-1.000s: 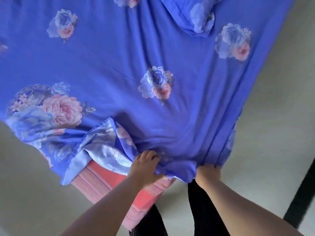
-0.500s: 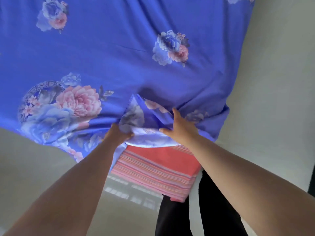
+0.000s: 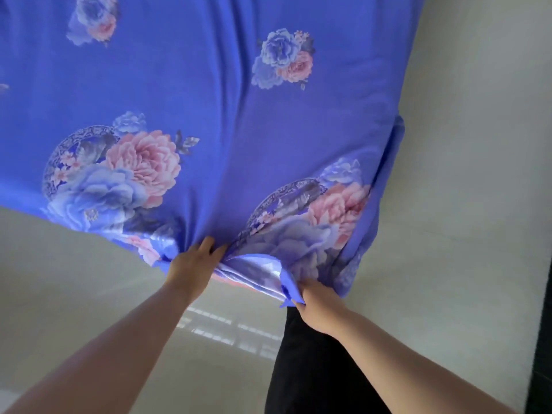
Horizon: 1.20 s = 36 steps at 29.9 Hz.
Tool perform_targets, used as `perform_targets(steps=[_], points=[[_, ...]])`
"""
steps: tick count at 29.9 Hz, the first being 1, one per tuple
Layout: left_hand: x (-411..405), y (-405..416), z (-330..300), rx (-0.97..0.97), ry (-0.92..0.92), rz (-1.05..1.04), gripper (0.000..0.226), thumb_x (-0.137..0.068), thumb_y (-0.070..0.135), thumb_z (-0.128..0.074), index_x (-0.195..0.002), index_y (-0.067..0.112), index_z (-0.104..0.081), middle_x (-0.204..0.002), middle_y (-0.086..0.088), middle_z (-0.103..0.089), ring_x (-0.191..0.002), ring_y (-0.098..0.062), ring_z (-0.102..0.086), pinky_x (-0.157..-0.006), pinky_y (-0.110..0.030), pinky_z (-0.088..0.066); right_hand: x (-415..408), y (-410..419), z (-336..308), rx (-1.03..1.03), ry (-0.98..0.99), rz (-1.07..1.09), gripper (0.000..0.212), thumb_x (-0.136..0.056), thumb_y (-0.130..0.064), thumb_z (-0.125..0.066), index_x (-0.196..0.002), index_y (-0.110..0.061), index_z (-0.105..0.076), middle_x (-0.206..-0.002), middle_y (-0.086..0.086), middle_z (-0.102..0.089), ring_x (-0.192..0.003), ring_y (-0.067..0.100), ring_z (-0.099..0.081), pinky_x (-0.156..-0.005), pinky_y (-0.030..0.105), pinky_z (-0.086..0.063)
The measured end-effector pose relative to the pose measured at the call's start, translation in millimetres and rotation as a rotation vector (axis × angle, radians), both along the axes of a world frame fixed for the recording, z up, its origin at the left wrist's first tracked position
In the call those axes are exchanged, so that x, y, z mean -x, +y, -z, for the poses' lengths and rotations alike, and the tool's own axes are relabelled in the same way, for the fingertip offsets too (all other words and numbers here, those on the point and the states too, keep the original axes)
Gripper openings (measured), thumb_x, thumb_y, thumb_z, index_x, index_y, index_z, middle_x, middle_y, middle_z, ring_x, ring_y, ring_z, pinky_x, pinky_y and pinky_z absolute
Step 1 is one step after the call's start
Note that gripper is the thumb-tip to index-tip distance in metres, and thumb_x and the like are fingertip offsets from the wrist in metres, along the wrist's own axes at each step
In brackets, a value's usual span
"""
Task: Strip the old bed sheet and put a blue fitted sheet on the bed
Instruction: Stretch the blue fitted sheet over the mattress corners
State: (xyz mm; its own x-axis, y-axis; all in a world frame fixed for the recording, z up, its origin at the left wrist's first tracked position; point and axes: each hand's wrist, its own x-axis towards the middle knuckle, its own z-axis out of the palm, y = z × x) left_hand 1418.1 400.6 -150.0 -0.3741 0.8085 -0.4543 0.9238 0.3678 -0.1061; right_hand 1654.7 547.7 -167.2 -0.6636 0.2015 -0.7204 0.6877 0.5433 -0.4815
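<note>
Blue floral sheet (image 3: 209, 115) now covered the bed corner, hiding nearly all of the red striped cloth (image 3: 236, 280) that lay bare half a second before. The left hand (image 3: 192, 264) had moved to bunch the hem; the right hand (image 3: 313, 306) pinched the pale underside edge, seemingly drawing it down. Grey floor (image 3: 74, 294) lay below.
</note>
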Motion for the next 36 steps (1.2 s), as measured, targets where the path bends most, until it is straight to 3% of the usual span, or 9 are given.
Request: perform_targets(steps=[5, 9, 12, 15, 18, 22, 27, 32, 36], points=[[-4.0, -12.6, -11.7, -0.071, 0.029, 0.121, 0.013, -0.063, 0.01, -0.061, -0.073, 0.015, -0.068, -0.068, -0.003, -0.057, -0.064, -0.029, -0.06, -0.04, -0.031, -0.048, -36.5, -18.5, -16.6, -0.129, 0.108, -0.145, 0.027, -0.097, -0.027, -0.039, -0.119, -0.015, -0.047, -0.109, 0.007, -0.065, -0.098, 0.034, -0.06, -0.076, 0.033, -0.043], [-20.7, -33.9, -7.1, -0.069, 0.015, 0.371, 0.041, -0.061, 0.013, -0.03, -0.067, 0.019, -0.07, -0.056, 0.004, -0.057, -0.061, -0.025, -0.059, -0.056, -0.03, -0.045, -68.5, -31.3, -15.1, -0.145, 0.029, -0.1, 0.044, -0.089, -0.063, -0.041, -0.109, -0.025, -0.051, -0.09, 0.001, -0.07, -0.085, 0.028, -0.065, -0.066, 0.031, -0.042], [-49.1, -52.3, 0.8, 0.062, -0.096, 0.433, 0.016, -0.056, 0.013, -0.051, -0.061, 0.018, -0.065, -0.049, 0.007, -0.054, -0.053, -0.021, -0.058, -0.06, -0.028, -0.039, -89.7, -37.2, -2.4, -0.318, -0.089, -0.18, 0.027, -0.094, -0.026, -0.046, -0.12, -0.021, -0.053, -0.105, 0.003, -0.066, -0.097, 0.026, -0.064, -0.079, 0.033, -0.048], [-74.7, -38.7, 6.1, 0.23, -0.186, 0.371, 0.031, -0.054, 0.01, -0.076, -0.082, 0.018, -0.068, -0.067, 0.001, -0.066, -0.064, -0.024, -0.064, -0.058, -0.026, -0.051, -106.4, -39.8, 14.2, -0.432, -0.228, -0.17, 0.042, -0.092, -0.009, -0.042, -0.133, -0.017, -0.044, -0.121, 0.004, -0.06, -0.115, 0.024, -0.055, -0.091, 0.034, -0.041], [-79.3, -20.9, 6.2, 0.387, -0.269, 0.198, 0.028, -0.093, 0.029, -0.049, -0.119, 0.022, -0.054, -0.11, -0.007, -0.066, -0.104, -0.031, -0.061, -0.084, -0.036, -0.048, -110.1, -42.0, 29.3, -0.485, -0.368, -0.173, 0.041, -0.093, -0.016, -0.043, -0.134, -0.019, -0.045, -0.129, 0.004, -0.053, -0.118, 0.024, -0.051, -0.094, 0.037, -0.038], [-71.3, -14.5, 8.2, 0.409, -0.372, 0.158, 0.052, -0.085, 0.055, -0.057, -0.124, 0.022, -0.051, -0.122, -0.005, -0.062, -0.115, -0.028, -0.056, -0.087, -0.034, -0.045, -91.2, -64.3, 41.5, -0.555, -0.439, -0.072, 0.055, -0.089, -0.033, -0.053, -0.14, -0.02, -0.036, -0.137, 0.006, -0.042, -0.121, 0.03, -0.043, -0.102, 0.047, -0.031], [-59.0, -32.0, 9.2, 0.247, -0.513, 0.115, 0.048, -0.091, 0.022, -0.047, -0.138, 0.027, -0.039, -0.129, -0.004, -0.058, -0.117, -0.03, -0.054, -0.088, -0.039, -0.048, -23.7, -117.4, 33.4, -0.679, 0.132, 0.188, 0.11, -0.038, -0.067, -0.077, -0.127, -0.008, -0.05, -0.12, 0.013, -0.057, -0.11, 0.033, -0.054, -0.096, 0.051, -0.04], [-49.7, -54.0, 1.0, 0.079, -0.472, 0.108, 0.043, -0.09, 0.008, -0.041, -0.131, 0.02, -0.037, -0.117, -0.006, -0.059, -0.101, -0.033, -0.06, -0.073, -0.039, -0.046, 58.9, -164.8, 28.6, -0.622, 0.361, 0.471, 0.035, -0.064, -0.021, -0.053, -0.096, -0.01, -0.064, -0.087, 0.005, -0.065, -0.079, 0.029, -0.064, -0.075, 0.037, -0.045], [-4.6, -57.8, 6.1, -0.025, -0.215, 0.022, 0.057, -0.087, 0.009, -0.046, -0.14, 0.027, -0.037, -0.126, -0.006, -0.041, -0.096, -0.034, -0.061, -0.067, -0.039, -0.048, 64.7, -162.2, 24.7, -0.676, 0.395, 0.572, 0.036, -0.056, -0.012, -0.039, -0.089, -0.017, -0.051, -0.077, 0.002, -0.061, -0.069, 0.027, -0.06, -0.066, 0.032, -0.04]])
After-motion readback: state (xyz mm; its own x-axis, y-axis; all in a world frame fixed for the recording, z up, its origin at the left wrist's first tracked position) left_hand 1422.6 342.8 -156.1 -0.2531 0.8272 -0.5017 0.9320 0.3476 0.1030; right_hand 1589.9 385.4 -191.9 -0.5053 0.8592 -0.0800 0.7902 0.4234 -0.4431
